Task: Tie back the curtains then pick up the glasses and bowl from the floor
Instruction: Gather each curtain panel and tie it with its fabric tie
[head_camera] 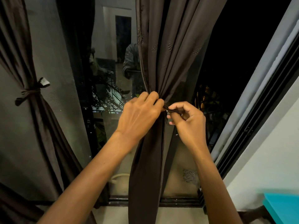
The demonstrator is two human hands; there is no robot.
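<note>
A dark brown curtain (163,50) hangs in front of the window, gathered into a bunch at mid height. My left hand (140,113) grips the gathered folds. My right hand (187,120) pinches the end of a thin dark tie-back strap (172,110) that runs from the bunch. A second brown curtain (40,123) at the left is bound with a knotted tie-back (28,92). No glasses or bowl are in view.
The dark window glass (110,70) reflects a person and the room. A black window frame (258,120) and white wall (267,167) run along the right. A turquoise surface (284,207) sits at the lower right corner. The sill (178,202) lies below.
</note>
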